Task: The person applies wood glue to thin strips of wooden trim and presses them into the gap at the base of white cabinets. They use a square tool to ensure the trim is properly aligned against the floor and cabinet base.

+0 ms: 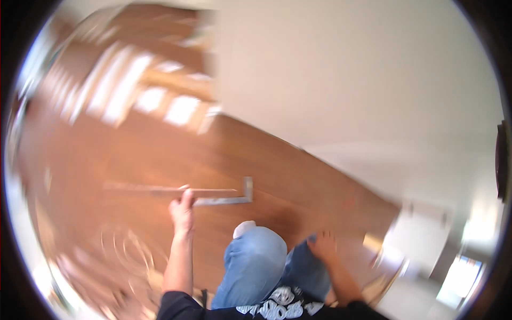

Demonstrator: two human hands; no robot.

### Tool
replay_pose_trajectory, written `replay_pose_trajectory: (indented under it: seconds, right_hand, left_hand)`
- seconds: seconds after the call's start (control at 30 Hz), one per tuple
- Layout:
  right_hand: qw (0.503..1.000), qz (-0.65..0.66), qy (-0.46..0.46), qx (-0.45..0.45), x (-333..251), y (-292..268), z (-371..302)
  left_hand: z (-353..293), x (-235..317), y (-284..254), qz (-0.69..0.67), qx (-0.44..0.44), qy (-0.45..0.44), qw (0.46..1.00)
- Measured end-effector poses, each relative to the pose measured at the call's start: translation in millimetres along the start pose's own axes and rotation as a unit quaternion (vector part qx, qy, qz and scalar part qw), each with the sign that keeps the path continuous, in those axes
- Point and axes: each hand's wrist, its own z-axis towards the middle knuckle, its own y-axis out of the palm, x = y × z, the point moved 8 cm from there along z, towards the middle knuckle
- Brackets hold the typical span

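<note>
Out in front of me, my left hand [183, 209] is closed around a long, thin wooden strip [213, 193] held level, running left and right. A metal L-shaped square [248, 190] reaches from beside that hand to the right, its short leg pointing away from me. Blur keeps me from telling whether the hand grips the square too. My right hand [324, 245] rests at my right knee, fingers apart, holding nothing that I can see. My blue jeans [261, 256] show bent knees over the brown floor.
A large pale wall [346, 80] fills the upper right, meeting the wood floor [133, 154] along a slanting edge. Pale planks or slats [122, 85] lie far left, blurred. A coiled cord [130, 248] is at the near left. A white box-like thing [416, 234] stands right.
</note>
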Motion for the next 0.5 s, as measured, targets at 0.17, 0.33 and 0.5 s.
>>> replay_pose_trajectory:
  seconds: [0.17,0.33,0.5]
  right_hand:
    - [0.966,-0.028,-0.085,-0.244,-8.2,-0.4,-44.8]
    - [0.945,-0.010,-0.205,-0.254,-72.1,-59.8,-108.1]
    - [0.941,0.067,-0.233,-0.235,-118.7,-169.4,-175.4]
  left_hand:
    - [-101.7,62.1,-89.9,-0.134,0.135,-0.081,0.978]
    - [-280.1,118.4,-218.1,-0.256,0.268,-0.090,0.924]
    - [-484.2,134.6,-323.4,-0.291,0.389,-0.070,0.871]
